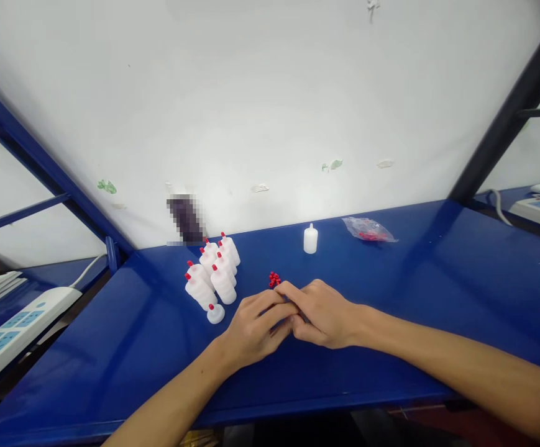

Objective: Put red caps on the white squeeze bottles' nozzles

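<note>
My left hand [258, 329] and my right hand [323, 313] meet low over the blue table, their fingers bent together and touching. Whatever lies between the fingertips is hidden. Just beyond them is a small pile of red caps [274, 279]. To the left stand several white bottles [223, 282] with red tips, grouped closely. A short, round white piece [215, 314] with a red tip sits in front of them, near my left hand. Farther back, a single white bottle [311, 239] without a red tip stands upright.
A clear plastic bag [370, 230] with red pieces lies at the back right of the blue table [414, 267]. White power strips [18, 335] are at the left and far right. Frame posts and a white wall border the table.
</note>
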`<control>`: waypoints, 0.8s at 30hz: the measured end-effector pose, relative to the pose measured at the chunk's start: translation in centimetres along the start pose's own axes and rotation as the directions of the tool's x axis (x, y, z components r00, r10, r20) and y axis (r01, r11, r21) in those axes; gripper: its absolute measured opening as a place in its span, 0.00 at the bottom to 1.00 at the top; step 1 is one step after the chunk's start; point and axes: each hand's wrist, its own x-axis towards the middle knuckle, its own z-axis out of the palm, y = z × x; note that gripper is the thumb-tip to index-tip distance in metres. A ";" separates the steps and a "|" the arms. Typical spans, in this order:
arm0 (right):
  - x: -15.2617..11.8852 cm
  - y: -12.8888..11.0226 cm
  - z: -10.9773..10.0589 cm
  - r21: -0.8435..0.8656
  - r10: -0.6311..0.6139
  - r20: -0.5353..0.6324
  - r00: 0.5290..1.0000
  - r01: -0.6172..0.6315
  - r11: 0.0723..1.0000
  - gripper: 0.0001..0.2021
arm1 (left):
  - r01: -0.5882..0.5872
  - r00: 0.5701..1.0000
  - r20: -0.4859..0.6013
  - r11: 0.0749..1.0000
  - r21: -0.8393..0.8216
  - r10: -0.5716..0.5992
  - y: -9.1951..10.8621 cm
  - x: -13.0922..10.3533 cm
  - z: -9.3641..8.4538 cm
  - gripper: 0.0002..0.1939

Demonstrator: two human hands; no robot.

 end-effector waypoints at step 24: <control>0.2 4.6 -0.3 0.426 0.260 -0.566 0.783 0.008 0.905 0.11 | 0.676 0.699 -0.036 0.645 0.356 -0.714 -1.3 -5.5 -10.2 0.15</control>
